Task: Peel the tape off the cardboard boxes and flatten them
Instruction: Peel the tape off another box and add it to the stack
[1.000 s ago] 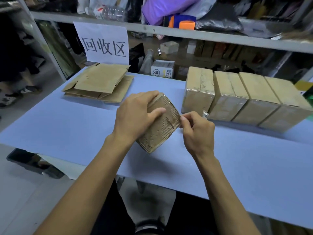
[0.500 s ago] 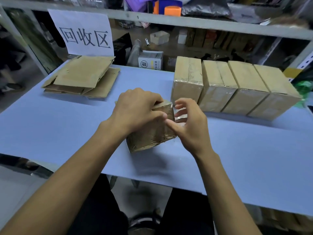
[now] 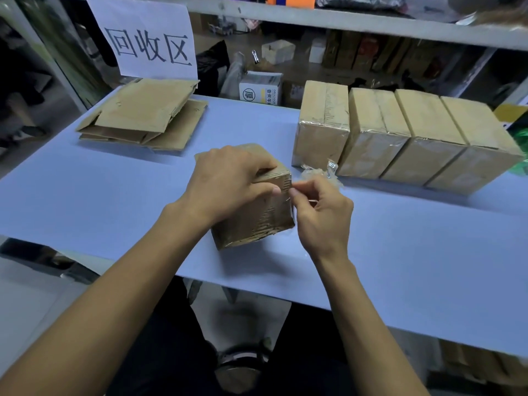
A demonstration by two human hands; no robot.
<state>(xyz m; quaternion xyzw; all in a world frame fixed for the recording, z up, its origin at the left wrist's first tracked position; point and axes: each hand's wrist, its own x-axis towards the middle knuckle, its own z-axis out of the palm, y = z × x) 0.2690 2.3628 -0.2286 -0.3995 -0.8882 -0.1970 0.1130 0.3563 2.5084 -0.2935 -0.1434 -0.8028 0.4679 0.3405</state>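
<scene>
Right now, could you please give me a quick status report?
Left hand grips small brown cardboard box. Right hand pinches clear tape at its edge. Nothing obstructing.

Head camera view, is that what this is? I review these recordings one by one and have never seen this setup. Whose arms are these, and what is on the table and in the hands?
Yes: one camera worn on a person's head, looking down at their bare arms. There is no robot. The left hand grips a small brown cardboard box on the pale blue table. The right hand pinches clear tape at the box's corner. A crumpled wad of clear peeled tape lies just beyond. Four taped brown cardboard boxes stand in a row at right. A stack of flattened brown cardboard lies at left, below a white paper sign.
</scene>
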